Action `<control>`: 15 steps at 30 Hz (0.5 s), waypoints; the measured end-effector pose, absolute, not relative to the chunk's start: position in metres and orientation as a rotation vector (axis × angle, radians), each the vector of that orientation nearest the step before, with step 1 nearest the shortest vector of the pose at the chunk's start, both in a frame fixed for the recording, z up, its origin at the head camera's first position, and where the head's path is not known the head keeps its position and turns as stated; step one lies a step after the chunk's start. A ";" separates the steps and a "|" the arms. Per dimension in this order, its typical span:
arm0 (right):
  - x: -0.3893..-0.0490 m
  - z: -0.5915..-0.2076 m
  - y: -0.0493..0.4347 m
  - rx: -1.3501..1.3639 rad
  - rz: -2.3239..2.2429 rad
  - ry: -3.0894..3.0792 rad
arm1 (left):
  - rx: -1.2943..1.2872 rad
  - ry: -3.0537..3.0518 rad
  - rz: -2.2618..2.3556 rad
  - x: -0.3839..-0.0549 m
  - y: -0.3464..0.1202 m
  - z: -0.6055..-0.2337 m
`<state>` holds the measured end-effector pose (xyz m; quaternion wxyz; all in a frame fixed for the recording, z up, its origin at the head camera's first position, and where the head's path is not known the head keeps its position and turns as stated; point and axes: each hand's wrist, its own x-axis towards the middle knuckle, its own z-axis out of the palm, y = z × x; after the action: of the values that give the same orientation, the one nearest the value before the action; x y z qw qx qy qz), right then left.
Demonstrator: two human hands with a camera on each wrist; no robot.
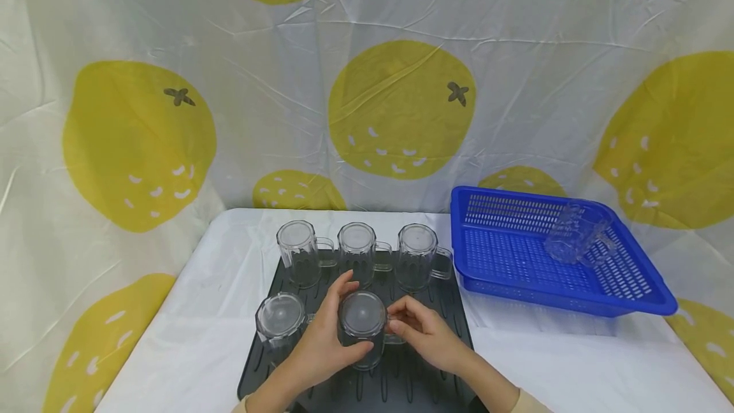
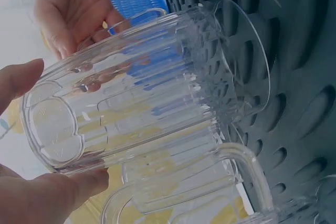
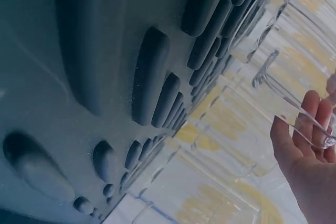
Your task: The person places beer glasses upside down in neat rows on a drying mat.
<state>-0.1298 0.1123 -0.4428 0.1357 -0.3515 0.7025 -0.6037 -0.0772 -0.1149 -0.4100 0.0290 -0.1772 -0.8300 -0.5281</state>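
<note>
A clear glass mug stands upside down on a dark ridged drying mat, its base facing up. My left hand grips it around the base end, thumb on one side and fingers on the other. My right hand is at the mug's handle, fingertips and thumb pinching it. In the right wrist view, the right hand's fingers show behind the clear handle. Left of the held mug is another upturned mug, partly hidden by my left arm.
Three glass mugs stand in a row at the mat's back, handles to the right. A blue plastic basket at the right holds one mug on its side. A white cloth covers the table; a lemon-print curtain hangs behind.
</note>
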 end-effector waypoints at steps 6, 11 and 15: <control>-0.131 -0.444 0.114 -1.022 -1.720 2.072 | -0.560 -2.502 -1.636 -0.077 -0.116 -0.405; -0.133 -0.444 0.117 -0.989 -1.677 2.169 | -0.597 -2.438 -1.609 -0.075 -0.120 -0.402; -0.133 -0.445 0.119 -0.969 -1.681 2.209 | -0.636 -2.413 -1.609 -0.072 -0.127 -0.398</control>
<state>-0.1335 0.1193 -0.4452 0.1004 -0.3280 0.7475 -0.5688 -0.0724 -0.1272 -0.3984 0.0860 -0.2135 -0.8097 -0.5398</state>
